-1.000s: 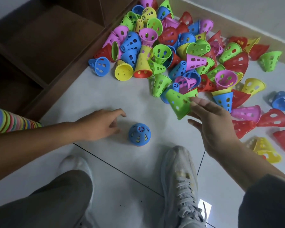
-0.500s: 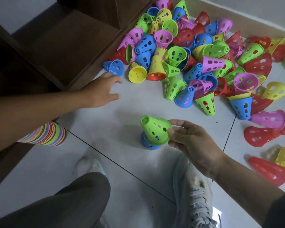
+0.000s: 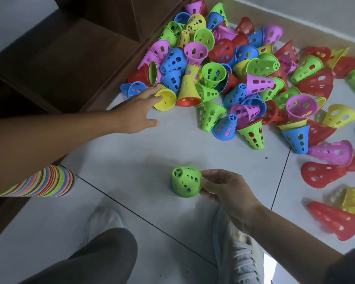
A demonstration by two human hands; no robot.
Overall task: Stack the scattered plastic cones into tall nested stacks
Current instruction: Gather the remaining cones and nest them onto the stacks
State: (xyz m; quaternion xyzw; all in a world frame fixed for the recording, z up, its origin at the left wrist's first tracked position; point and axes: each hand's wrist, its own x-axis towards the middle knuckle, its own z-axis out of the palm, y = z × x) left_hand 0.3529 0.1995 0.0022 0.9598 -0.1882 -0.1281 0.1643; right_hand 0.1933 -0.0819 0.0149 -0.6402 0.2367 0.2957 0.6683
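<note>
yellow cone (image 3: 164,100) lies on its side at pile's near-left edge, mouth toward viewer | left hand (image 3: 135,115) spread, fingertips touching it, nearer | right hand (image 3: 223,189) pinches green cone (image 3: 186,181) on floor

Nested pair of cones (image 3: 185,181) on the floor (image 3: 131,152) at centre, right hand (image 3: 223,188) touching at 3 o'clock. Loose cone pile (image 3: 234,74) at 12 to 2 o'clock. Left hand (image 3: 135,111) at 10 o'clock, fingertips on a pile-edge cone (image 3: 164,98). Tall stack (image 3: 43,181) at 9 o'clock.
</note>
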